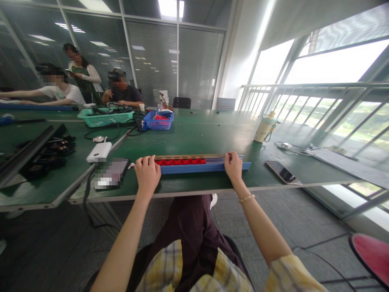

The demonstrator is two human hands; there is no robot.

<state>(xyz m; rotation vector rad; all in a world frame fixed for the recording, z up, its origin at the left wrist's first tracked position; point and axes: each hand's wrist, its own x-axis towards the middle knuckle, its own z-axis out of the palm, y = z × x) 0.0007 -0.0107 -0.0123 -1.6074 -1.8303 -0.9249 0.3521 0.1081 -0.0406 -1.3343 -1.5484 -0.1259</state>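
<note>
A long blue channel (194, 167) lies lengthwise near the front edge of the green table. Several red block-like pieces (181, 161) sit in a row in its left and middle part. Thin orange-yellow strands (194, 156) run along its far side. My left hand (148, 174) is closed over the channel's left end, fingers curled over the far side. Near the right end, my right hand (233, 166) is closed in a pinch at the strands and the channel's edge. What lies between its fingertips is hidden.
On the green table (206, 136), a phone (112, 173) and white power bank (99, 151) lie left. Another phone (282, 172) and a cup (265, 129) are right. Behind stand a green basket (106, 118) and blue basket (158, 121). Several people are at the back left.
</note>
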